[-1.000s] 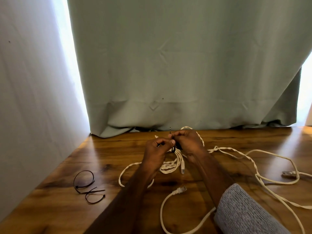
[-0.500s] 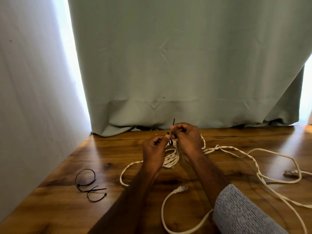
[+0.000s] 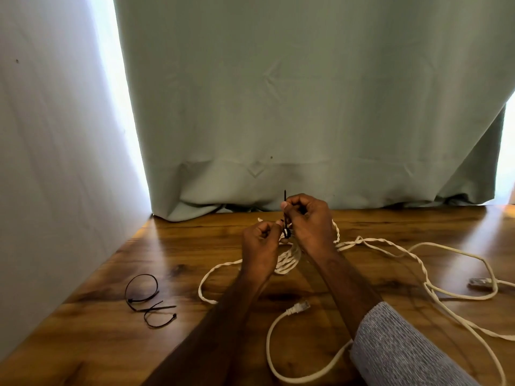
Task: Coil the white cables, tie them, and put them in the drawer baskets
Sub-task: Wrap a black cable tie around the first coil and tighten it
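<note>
In the head view, both hands meet near the back edge of the wooden table (image 3: 362,224), just in front of the hanging curtain (image 3: 306,107). The right hand (image 3: 309,221) has its fingers curled, pinching the tail of a black cable tie (image 3: 286,215), whose tip sticks up above the knuckles. The left hand (image 3: 260,246) is curled too, its fingertips at the tie's lower part; exactly what it pinches cannot be told. Under and between the hands lies a coiled bundle of white cable (image 3: 287,260), the tie looped around its top. Loose cable (image 3: 404,253) trails off toward the right edge, with one plug (image 3: 479,282) lying there. Another plug (image 3: 299,307) rests near the front edge between the forearms. Two spare black cable ties (image 3: 147,302) lie looped toward the left edge, by the wall (image 3: 55,162). A grey sleeve (image 3: 395,349) covers the right forearm.
</note>
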